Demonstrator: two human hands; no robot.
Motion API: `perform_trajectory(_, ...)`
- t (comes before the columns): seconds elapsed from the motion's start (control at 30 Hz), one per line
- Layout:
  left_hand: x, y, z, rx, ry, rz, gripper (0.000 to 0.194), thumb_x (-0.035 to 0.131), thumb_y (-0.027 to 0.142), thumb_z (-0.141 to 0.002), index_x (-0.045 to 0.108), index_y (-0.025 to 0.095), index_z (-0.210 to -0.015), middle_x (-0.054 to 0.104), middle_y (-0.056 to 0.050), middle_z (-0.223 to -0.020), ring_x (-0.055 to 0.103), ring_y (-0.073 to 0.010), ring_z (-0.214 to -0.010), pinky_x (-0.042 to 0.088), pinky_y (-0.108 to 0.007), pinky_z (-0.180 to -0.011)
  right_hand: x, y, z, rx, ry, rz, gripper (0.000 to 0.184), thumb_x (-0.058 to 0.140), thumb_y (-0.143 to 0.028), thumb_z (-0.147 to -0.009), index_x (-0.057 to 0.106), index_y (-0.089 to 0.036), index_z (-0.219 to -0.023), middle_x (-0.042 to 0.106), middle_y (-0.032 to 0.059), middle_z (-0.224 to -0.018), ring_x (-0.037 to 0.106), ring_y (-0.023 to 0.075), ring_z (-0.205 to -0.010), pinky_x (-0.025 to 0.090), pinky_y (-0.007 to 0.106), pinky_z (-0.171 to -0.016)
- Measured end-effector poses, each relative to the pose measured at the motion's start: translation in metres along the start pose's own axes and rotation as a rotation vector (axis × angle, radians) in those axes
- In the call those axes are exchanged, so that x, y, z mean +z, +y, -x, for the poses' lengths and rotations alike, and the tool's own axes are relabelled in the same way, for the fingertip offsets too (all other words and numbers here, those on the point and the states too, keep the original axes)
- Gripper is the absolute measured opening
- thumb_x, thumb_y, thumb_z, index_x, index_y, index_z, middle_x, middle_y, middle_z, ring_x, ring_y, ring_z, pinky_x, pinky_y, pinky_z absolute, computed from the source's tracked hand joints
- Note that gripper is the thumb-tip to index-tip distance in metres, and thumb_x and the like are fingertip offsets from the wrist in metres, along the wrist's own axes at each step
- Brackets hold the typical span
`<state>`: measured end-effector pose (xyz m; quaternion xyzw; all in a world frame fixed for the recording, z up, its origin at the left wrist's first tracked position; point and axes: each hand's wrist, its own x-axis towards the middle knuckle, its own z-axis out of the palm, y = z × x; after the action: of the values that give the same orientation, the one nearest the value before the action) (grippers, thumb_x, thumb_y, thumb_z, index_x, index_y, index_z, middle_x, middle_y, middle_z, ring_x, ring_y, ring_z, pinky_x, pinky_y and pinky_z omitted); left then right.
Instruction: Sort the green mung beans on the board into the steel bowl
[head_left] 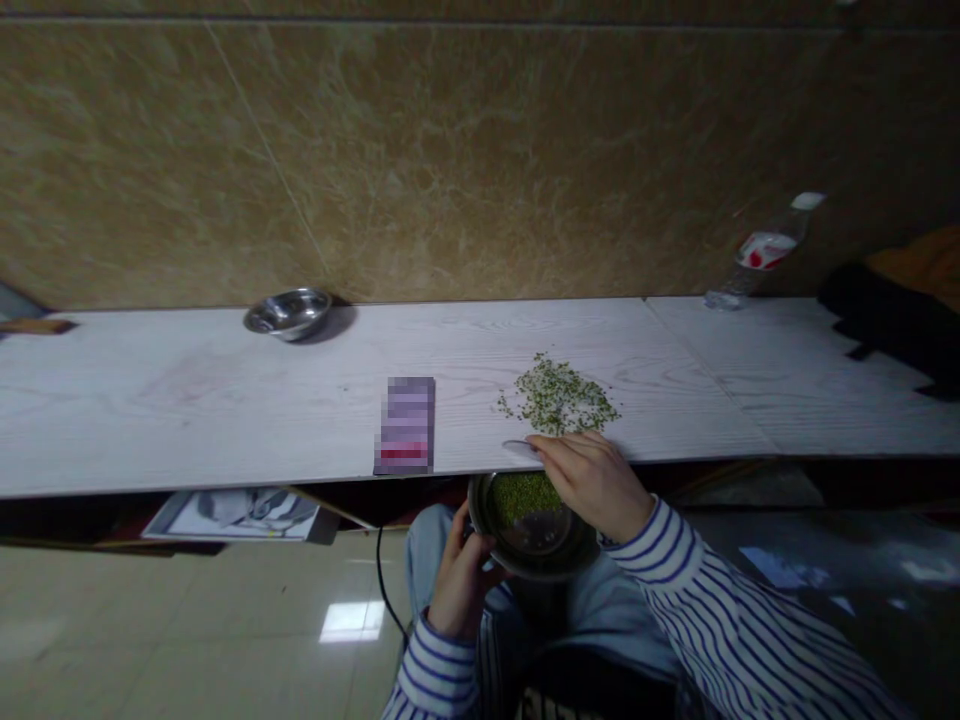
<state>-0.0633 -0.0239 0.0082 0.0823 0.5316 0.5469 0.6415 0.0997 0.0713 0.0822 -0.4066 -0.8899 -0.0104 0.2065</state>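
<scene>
My left hand (461,575) grips the left rim of a metal bowl (551,570), which is over my lap just below the table's front edge. Small green beans (525,497), like mung beans, lie in the far left part of the bowl, and some of its bottom shows bare. Above the bowl's right side, my right hand (596,480) is closed on a spoon (519,447), whose pale rounded end points left over the table edge. Just beyond that hand, a loose patch of green beans (562,395) is spread on the white tabletop (465,340).
A phone with a blurred screen (406,425) lies at the front edge, left of the beans. An empty metal bowl (289,315) stands near the wall. A plastic bottle (765,250) and dark cloth (892,320) are at right. Under the table sits an open drawer (322,525).
</scene>
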Motion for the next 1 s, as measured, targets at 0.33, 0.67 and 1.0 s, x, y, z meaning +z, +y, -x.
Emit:
perform_trajectory(0.33,0.001,0.000,-0.004,-0.006,0.019,-0.001,0.064,0.062,0.022,-0.061,0.053,0.023,-0.124,0.064,-0.004,-0.094,0.057,-0.0162,-0.071,0.046,-0.027,-0.056,0.007,0.023,-0.010,0.213,0.013,0.114,0.029,0.044,-0.018,-0.092,0.064,-0.017,-0.113,0.075,0.0075,-0.091,0.068,0.0186,-0.077,0.050,0.031,-0.074)
perform_trajectory(0.67,0.003,-0.001,-0.008,-0.051,-0.013,-0.026,0.072,0.061,0.021,-0.063,0.045,0.024,-0.133,0.065,-0.006,-0.098,0.058,-0.0178,-0.073,0.048,-0.030,-0.058,0.004,0.046,-0.021,0.293,-0.010,0.191,0.031,0.043,-0.020,-0.093,0.066,-0.018,-0.113,0.076,0.0072,-0.089,0.070,0.0200,-0.075,0.052,0.031,-0.069)
perform_trajectory(1.0,0.012,-0.011,-0.013,-0.037,0.006,-0.037,0.068,0.064,0.024,-0.059,0.053,0.025,-0.126,0.065,-0.003,-0.096,0.058,-0.0182,-0.075,0.046,-0.027,-0.054,-0.005,0.066,-0.024,0.222,-0.006,0.175,0.031,0.045,-0.017,-0.093,0.065,-0.020,-0.117,0.075,0.0072,-0.096,0.069,0.0193,-0.082,0.048,0.033,-0.075)
